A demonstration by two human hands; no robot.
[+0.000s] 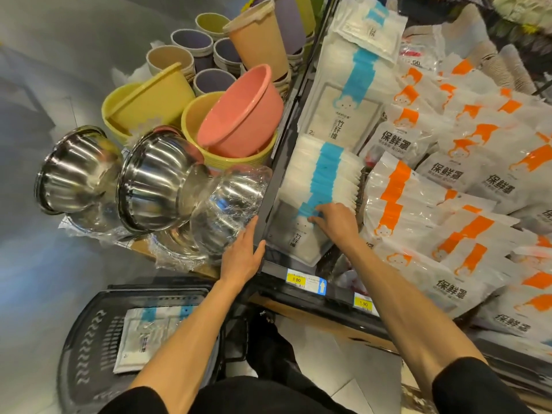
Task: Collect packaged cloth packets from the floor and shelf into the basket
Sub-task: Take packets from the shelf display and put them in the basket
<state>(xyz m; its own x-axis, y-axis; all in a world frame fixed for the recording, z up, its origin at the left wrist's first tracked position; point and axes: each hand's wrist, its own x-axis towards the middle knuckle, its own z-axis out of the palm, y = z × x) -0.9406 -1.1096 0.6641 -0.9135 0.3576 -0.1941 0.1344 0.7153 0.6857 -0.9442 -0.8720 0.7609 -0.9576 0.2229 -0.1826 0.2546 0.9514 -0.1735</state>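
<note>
The basket (86, 339), holding one packet (140, 339), sits nearest at 7 o'clock; the left hand (242, 252) rests flat-fingered on the shelf (273, 186) edge, while the right hand (334, 219), the nearer one, curls its fingers over the front cloth packets (322, 174), whose row runs toward 12 o'clock.

Glossy clear-plastic cloth packets (321, 177), mirror-bright steel bowls (158, 180) under crinkled film, smooth matt plastic basins (242, 109), and a black perforated plastic basket (89, 339).
</note>
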